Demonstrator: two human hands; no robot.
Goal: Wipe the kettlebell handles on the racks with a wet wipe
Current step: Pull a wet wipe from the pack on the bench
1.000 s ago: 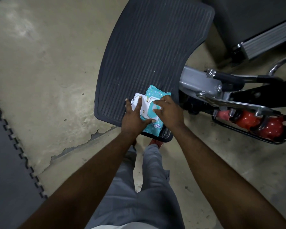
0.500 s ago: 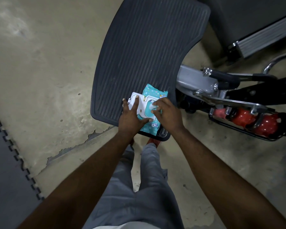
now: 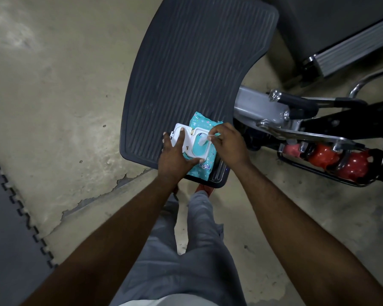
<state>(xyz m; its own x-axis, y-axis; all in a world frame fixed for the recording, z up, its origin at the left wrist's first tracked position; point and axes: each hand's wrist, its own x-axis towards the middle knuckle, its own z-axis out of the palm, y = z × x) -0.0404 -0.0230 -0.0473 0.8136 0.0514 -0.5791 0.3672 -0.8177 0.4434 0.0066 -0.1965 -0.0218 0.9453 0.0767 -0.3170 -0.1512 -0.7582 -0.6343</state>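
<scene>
A teal wet wipe pack point(image 3: 202, 122) with its white lid flipped open lies on the near end of a ribbed black platform point(image 3: 186, 62). My left hand point(image 3: 175, 157) presses flat on the pack and its lid, holding it down. My right hand point(image 3: 227, 143) pinches the tip of a white wipe point(image 3: 202, 141) that sticks out of the pack's opening. Red kettlebells point(image 3: 349, 165) sit in a low black rack point(image 3: 318, 171) to the right, with their handles partly hidden by metal bars.
A grey and black machine frame point(image 3: 296, 120) runs between the platform and the kettlebell rack. Another machine with a ridged metal edge point(image 3: 352, 54) stands at the upper right. Worn concrete floor point(image 3: 53, 96) lies to the left, with dark interlocking mats point(image 3: 7, 217) at the lower left.
My right hand has lifted off the lid area and now pinches a wipe, drawing it a little out of the opening. My left hand stays pressed on the pack.
</scene>
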